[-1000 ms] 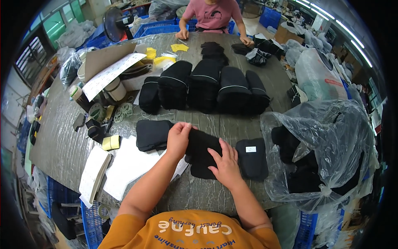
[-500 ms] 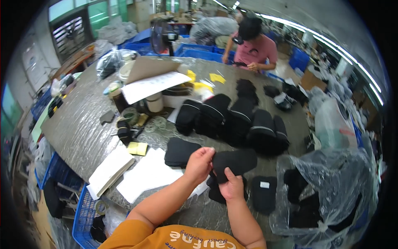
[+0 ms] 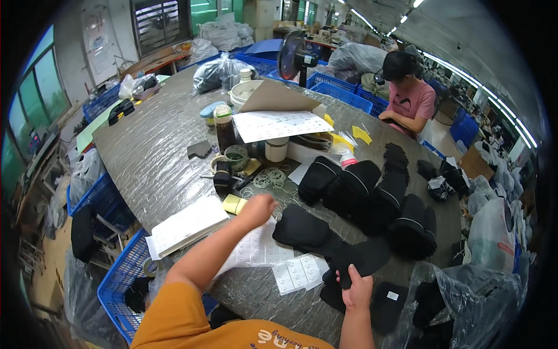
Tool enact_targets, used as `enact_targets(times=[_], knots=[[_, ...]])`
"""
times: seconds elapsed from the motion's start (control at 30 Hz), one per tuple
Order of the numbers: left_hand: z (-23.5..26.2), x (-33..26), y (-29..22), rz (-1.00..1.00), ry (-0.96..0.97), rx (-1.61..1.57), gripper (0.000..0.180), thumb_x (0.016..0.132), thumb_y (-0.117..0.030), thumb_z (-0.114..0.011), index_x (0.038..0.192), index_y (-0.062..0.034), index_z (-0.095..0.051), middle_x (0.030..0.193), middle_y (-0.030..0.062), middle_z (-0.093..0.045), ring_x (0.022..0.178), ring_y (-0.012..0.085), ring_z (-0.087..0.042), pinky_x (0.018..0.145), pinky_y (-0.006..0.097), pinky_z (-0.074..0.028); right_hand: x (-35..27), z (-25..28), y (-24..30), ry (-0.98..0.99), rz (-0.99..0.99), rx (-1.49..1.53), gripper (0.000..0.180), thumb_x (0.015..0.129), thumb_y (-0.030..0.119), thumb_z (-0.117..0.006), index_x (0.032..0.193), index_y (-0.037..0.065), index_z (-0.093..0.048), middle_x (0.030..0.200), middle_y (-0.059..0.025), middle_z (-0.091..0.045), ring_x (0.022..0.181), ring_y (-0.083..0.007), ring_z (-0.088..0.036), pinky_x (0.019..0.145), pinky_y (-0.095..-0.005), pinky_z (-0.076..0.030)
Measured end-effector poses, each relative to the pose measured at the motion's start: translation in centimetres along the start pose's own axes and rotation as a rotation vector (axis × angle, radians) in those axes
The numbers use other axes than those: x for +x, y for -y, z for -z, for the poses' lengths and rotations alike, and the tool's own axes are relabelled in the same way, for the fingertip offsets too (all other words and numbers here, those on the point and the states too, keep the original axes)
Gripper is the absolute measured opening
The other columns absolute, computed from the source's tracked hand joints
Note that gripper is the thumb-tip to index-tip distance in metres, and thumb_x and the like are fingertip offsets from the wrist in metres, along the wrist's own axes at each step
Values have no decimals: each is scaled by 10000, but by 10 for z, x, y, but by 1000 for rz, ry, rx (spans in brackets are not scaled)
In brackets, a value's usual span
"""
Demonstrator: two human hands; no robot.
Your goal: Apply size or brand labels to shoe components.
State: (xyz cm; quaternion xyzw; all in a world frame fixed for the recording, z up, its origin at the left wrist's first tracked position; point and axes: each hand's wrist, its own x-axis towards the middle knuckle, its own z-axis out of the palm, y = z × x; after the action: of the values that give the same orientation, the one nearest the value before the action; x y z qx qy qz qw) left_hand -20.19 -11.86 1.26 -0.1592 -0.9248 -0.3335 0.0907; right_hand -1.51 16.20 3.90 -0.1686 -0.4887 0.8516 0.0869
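My right hand [image 3: 356, 289], low in the frame a little right of centre, grips one black fabric piece [image 3: 365, 259] with closed fingers and lifts it just over the table [image 3: 151, 157]. My left hand [image 3: 260, 208] reaches to the middle of the frame. Its fingers are curled, but I cannot tell if they pinch something. It is just beside the yellow pad [image 3: 235, 204] and near the loose rubber bands [image 3: 268, 177]. Between my hands lies another black piece [image 3: 302, 231] on the printed sheets [image 3: 256, 249].

I judge that I am collecting black pieces into one set, and the left hand goes for a rubber band or a label. The next move needs a sure pinch on one small thing, while the right hand keeps the piece level.

Against the picture from half a second ago, my left hand has left the black piece and moved up and to the left. The view has also turned left, so the bound stacks [image 3: 372, 198] now stand right of centre.
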Motion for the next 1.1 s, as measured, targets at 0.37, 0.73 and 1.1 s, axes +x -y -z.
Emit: enact_targets(times=[0.37,0.73,1.1], knots=[[12,35,68,344,188,408,221,840,-124,-582,1012,13,-607,1094,219,-601,1032,376,-597,881,437,-498,-16,7,-13,-99,-61,-4,322,897,27,-551,1213,-22,-512,976,-163,-652,682,-272,-645,546,-357,-535],[54,38,52,-11,-211,165,295,879,-258,-637,752,7,-655,858,224,-641,775,399,-616,710,474,-490,-30,12,-16,-74,12,-6,409,874,-12,-536,1275,-22,-459,1053,-188,-627,773,-296,-658,573,-402,-548],[148,97,191,600,-453,97,255,816,-219,-631,848,25,-698,909,263,-669,872,409,-653,774,464,-512,-40,28,-3,-126,18,-173,408,892,-91,-493,1299,-75,-466,1198,-197,-573,1049,-325,-603,872,-423,-533]])
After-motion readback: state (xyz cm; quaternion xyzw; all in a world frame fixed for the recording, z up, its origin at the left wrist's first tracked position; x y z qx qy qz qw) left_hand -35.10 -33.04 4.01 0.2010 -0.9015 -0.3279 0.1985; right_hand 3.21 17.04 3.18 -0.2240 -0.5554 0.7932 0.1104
